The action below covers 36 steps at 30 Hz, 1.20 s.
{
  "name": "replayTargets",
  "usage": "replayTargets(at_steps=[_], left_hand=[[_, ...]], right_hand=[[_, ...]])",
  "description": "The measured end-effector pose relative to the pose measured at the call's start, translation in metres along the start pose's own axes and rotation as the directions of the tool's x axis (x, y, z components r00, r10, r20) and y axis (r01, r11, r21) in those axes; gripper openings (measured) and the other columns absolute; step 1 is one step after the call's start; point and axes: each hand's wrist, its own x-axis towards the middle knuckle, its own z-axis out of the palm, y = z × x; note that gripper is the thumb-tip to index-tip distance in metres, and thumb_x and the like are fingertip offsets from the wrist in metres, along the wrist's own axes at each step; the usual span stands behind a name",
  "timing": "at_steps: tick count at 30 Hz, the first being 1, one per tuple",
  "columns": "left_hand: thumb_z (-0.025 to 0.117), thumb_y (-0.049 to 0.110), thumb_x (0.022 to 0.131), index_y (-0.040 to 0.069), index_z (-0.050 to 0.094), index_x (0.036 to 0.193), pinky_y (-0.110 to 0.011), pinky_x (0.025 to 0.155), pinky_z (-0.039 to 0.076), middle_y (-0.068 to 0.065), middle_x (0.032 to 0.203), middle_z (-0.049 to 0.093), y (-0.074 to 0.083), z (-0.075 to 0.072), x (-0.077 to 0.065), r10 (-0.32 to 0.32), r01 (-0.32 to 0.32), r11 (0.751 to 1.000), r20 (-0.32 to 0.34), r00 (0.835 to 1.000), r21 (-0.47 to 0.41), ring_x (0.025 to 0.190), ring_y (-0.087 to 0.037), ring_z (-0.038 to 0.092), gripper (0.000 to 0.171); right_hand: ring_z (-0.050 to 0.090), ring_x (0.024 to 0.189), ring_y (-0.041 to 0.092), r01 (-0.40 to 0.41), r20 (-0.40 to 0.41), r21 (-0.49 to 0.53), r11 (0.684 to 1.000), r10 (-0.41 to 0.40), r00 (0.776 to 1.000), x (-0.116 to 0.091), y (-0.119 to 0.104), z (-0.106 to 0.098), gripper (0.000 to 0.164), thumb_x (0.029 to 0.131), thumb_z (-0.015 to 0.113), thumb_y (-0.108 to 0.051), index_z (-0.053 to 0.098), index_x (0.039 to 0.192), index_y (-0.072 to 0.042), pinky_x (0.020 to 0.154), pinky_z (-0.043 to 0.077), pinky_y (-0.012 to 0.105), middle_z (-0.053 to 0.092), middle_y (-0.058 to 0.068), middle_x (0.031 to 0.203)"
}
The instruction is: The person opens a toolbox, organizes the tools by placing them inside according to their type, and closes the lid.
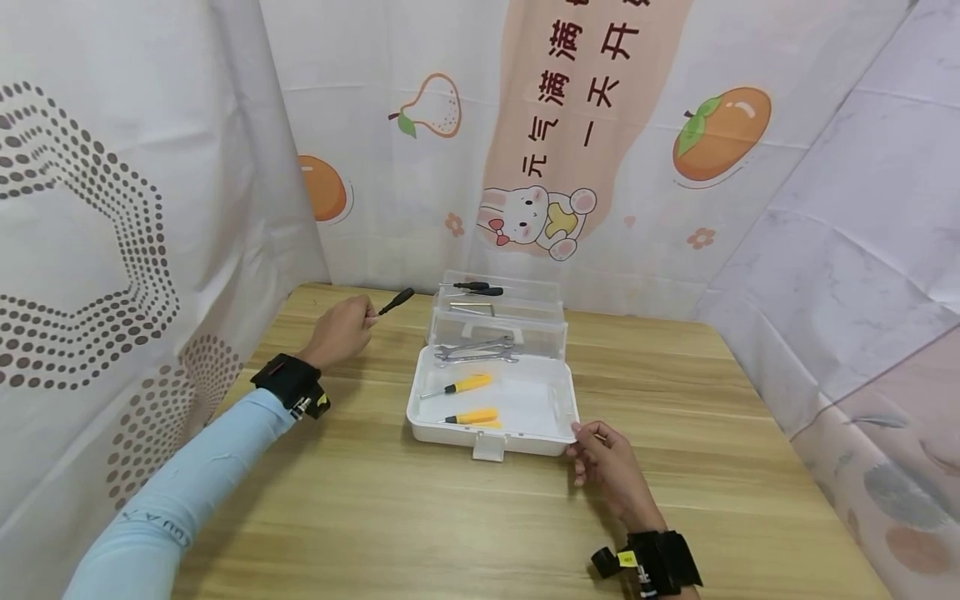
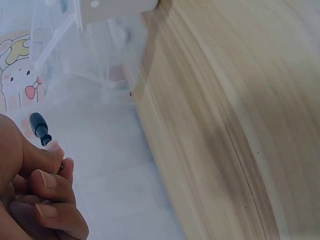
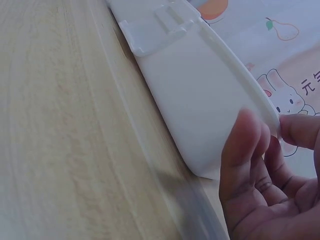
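Note:
My left hand (image 1: 341, 332) pinches a black-handled screwdriver (image 1: 397, 301) by its shaft, left of a white toolbox (image 1: 442, 434). In the left wrist view the screwdriver's ribbed handle (image 2: 39, 126) sticks out past the thumb, and the fingers hide most of the shaft. At the box's front right corner, my right hand (image 1: 611, 467) grips the rim between thumb and fingers. The right wrist view shows the box's front wall (image 3: 185, 90) beside those fingers. Yellow-handled screwdrivers (image 1: 471, 383) lie in the base, with silver wrenches (image 1: 476, 358) behind them.
Clear stepped trays (image 1: 551, 337) rise at the back of the toolbox, carrying an L-shaped hex key (image 1: 472, 305) and black-handled screwdrivers (image 1: 487, 292). A latch (image 1: 489, 447) hangs at the front. The wooden table (image 1: 360, 517) meets printed curtains (image 1: 390, 200) behind and at the sides.

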Motion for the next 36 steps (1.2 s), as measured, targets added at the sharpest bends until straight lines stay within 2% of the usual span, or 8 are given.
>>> replayTargets(at_steps=[14, 22, 25, 29, 36], left_hand=[[0.061, 0.006, 0.101, 0.002, 0.064, 0.098, -0.042, 0.066, 0.050, -0.011, 0.094, 0.064, -0.002, 0.004, 0.004, 0.001, -0.001, 1.000, 0.021, 1.000, 0.015, 0.077, -0.025, 0.059, 0.006], [0.059, 0.010, 0.103, 0.003, 0.063, 0.097, -0.044, 0.067, 0.052, -0.010, 0.091, 0.064, 0.002, 0.007, 0.012, 0.084, -0.086, 0.993, 0.029, 0.996, 0.077, 0.078, -0.024, 0.060, 0.010], [0.057, 0.010, 0.103, 0.002, 0.062, 0.098, -0.044, 0.065, 0.051, -0.010, 0.090, 0.065, 0.005, 0.006, 0.014, 0.103, -0.105, 0.992, 0.023, 0.994, 0.074, 0.075, -0.025, 0.061, 0.011], [0.056, 0.009, 0.104, 0.001, 0.062, 0.100, -0.044, 0.062, 0.051, -0.011, 0.089, 0.067, 0.008, 0.005, 0.015, 0.105, -0.106, 0.992, 0.025, 0.994, 0.065, 0.073, -0.024, 0.061, 0.011], [0.056, 0.008, 0.104, 0.000, 0.063, 0.102, -0.044, 0.068, 0.053, -0.013, 0.094, 0.067, 0.014, 0.003, 0.017, 0.086, -0.088, 0.994, 0.041, 0.995, 0.060, 0.078, -0.026, 0.063, 0.011]], right_hand=[[0.055, 0.058, 0.017, 0.002, -0.007, 0.007, 1.000, -0.002, 1.000, 0.001, 0.001, 0.002, 0.040, 0.100, 0.069, -0.035, 0.056, 0.105, 0.002, 0.052, 0.052, 0.030, 0.065, 0.013, 0.086], [0.055, 0.058, 0.017, 0.006, -0.007, 0.010, 1.000, -0.006, 1.000, 0.002, 0.000, 0.001, 0.043, 0.099, 0.070, -0.036, 0.056, 0.106, 0.004, 0.052, 0.053, 0.031, 0.065, 0.013, 0.086], [0.056, 0.058, 0.017, 0.003, -0.011, 0.009, 1.000, -0.003, 1.000, 0.002, 0.000, 0.001, 0.043, 0.099, 0.070, -0.037, 0.056, 0.105, 0.003, 0.052, 0.053, 0.031, 0.065, 0.014, 0.086], [0.056, 0.058, 0.017, 0.001, -0.012, 0.009, 1.000, -0.001, 1.000, 0.002, 0.002, 0.001, 0.042, 0.099, 0.070, -0.037, 0.056, 0.104, 0.002, 0.052, 0.053, 0.031, 0.065, 0.014, 0.087], [0.056, 0.060, 0.018, -0.008, -0.012, 0.010, 1.000, 0.008, 1.000, 0.001, 0.002, 0.001, 0.042, 0.099, 0.070, -0.037, 0.056, 0.104, 0.002, 0.053, 0.053, 0.031, 0.065, 0.014, 0.087]])
